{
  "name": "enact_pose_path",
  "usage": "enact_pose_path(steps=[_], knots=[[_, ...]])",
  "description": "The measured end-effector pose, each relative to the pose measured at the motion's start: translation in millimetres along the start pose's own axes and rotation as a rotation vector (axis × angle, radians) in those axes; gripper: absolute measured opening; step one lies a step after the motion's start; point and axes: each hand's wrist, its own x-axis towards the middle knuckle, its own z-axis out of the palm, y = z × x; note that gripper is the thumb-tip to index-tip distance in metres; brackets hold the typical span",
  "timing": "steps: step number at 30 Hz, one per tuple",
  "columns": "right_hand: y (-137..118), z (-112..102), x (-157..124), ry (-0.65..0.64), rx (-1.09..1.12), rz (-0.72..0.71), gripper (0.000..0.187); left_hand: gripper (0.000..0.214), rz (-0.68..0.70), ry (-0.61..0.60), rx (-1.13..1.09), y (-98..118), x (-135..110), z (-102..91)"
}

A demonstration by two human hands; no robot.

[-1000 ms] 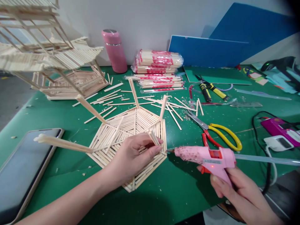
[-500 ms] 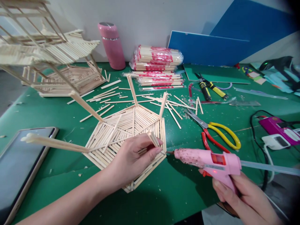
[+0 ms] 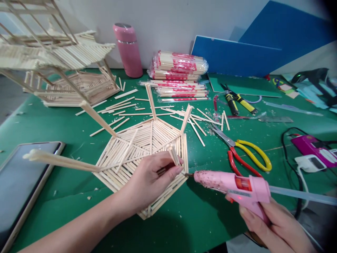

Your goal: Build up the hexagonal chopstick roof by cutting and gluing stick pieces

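Note:
A polygonal base of wooden sticks (image 3: 142, 140) lies on the green table, with several stick posts rising from its corners. My left hand (image 3: 154, 177) rests over its right part, thumb and fingers pinching a short bundle of wooden sticks (image 3: 173, 156) that stands near the right corner. In my right hand (image 3: 279, 221) is a pink hot glue gun (image 3: 234, 184), a clear glue stick (image 3: 302, 195) running out of its back. The gun's nozzle meets the base's right corner, close beside the bundle's foot. My left fingers partly hide the bundle's lower end.
Red-and-yellow-handled pliers (image 3: 242, 151) lie right of the base. Loose sticks (image 3: 118, 109) and wrapped stick packs (image 3: 179, 75) are behind it, near a pink bottle (image 3: 129, 51). A larger stick model (image 3: 79, 88) stands back left; a phone (image 3: 26, 182) lies at left.
The glue gun has shifted slightly left, its nozzle now over the edge of the base's right corner. My left hand keeps its hold on the stick bundle.

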Motion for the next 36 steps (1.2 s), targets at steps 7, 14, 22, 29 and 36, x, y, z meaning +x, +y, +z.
enact_pose_path(steps=[7,14,22,29,36], knots=[[-1.0,-2.5,1.1,-0.055,-0.115,-0.038,0.029,0.011,0.007,-0.014,0.013,0.5,2.0,-0.6],[15.6,-6.0,-0.5,-0.128,-0.193,-0.142,0.027,0.011,0.037,0.002,0.007,1.7,1.6,-0.9],[30.0,-16.5,-1.8,-0.119,-0.353,-0.290,0.031,0.011,0.066,-0.002,0.105,1.6,2.1,-0.2],[19.2,-12.9,6.0,-0.131,-0.393,-0.351,0.037,0.015,0.081,-0.006,0.136,2.1,2.4,0.2],[1.5,-8.3,5.2,-0.059,-0.357,-0.334,0.032,0.014,0.084,-0.004,0.137,0.7,1.3,0.9]])
